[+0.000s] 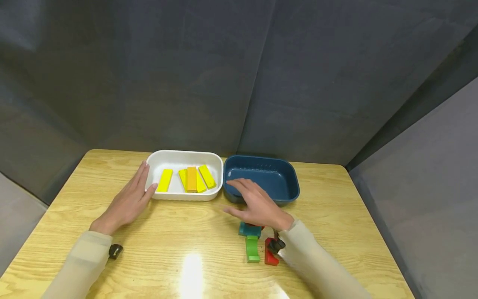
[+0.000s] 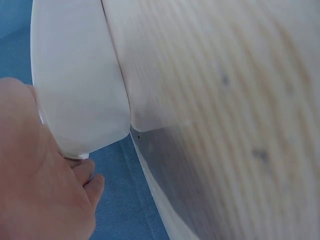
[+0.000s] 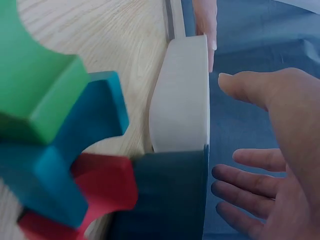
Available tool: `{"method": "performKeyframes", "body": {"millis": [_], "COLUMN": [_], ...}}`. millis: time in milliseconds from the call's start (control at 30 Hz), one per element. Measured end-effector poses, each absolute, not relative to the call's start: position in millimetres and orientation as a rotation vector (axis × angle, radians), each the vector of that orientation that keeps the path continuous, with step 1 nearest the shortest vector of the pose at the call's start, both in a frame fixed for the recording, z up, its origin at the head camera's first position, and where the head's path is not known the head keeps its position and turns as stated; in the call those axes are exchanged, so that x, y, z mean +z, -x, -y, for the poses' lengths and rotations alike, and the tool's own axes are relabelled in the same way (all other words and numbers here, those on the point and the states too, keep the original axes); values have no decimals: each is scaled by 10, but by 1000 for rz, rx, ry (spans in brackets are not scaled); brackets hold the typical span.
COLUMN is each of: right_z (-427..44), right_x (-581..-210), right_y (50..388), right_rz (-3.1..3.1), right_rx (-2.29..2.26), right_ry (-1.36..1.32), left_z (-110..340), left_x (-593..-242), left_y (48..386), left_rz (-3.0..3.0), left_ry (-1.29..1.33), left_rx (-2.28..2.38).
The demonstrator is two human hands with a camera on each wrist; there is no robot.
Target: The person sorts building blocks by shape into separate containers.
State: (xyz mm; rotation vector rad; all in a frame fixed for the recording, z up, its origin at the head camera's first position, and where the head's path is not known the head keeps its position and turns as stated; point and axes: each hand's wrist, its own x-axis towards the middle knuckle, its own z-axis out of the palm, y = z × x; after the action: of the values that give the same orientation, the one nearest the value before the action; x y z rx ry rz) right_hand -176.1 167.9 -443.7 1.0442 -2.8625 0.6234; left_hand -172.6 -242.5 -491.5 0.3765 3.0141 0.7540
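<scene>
My left hand (image 1: 128, 203) rests with straight fingers against the left end of a white bin (image 1: 186, 197). Inside that bin lie several yellow blocks (image 1: 164, 180) and one orange block (image 1: 191, 179). Over the near left part of a dark blue bin (image 1: 278, 182) hovers my right hand (image 1: 257, 203), fingers spread and holding nothing. Below it on the table are a teal curved block (image 1: 249, 229), a green curved block (image 1: 252, 249) and a red block (image 1: 271, 257), partly covered by the wrist strap. Another red block (image 3: 107, 182) touches the teal one and is mostly hidden in the head view.
Both bins stand side by side near the back edge of the wooden table (image 1: 168, 245). Dark grey fabric (image 1: 194, 83) hangs behind the table, and a grey panel (image 1: 429, 187) rises on the right.
</scene>
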Motion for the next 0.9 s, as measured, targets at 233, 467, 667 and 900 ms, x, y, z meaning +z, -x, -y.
{"method": "performKeyframes", "body": {"millis": [233, 467, 667, 900], "right_z": [-1891, -2140, -2354, -2619], "right_x": [-4476, -4492, -4469, -4438], "right_y": [1697, 1638, 1603, 1589], "right_rz": [2878, 2873, 2866, 2874], "right_rx": [627, 651, 640, 600], "right_ry": [-938, -851, -779, -655], "left_z": [2433, 2445, 2458, 2466], "left_x": [-4921, -4924, -4943, -4932], "left_y": [1723, 1704, 1702, 1682], "left_rz": [-3011, -3013, -3013, -3017], "left_ry": [-377, -380, -368, -391], "left_rx": [760, 775, 767, 776]}}
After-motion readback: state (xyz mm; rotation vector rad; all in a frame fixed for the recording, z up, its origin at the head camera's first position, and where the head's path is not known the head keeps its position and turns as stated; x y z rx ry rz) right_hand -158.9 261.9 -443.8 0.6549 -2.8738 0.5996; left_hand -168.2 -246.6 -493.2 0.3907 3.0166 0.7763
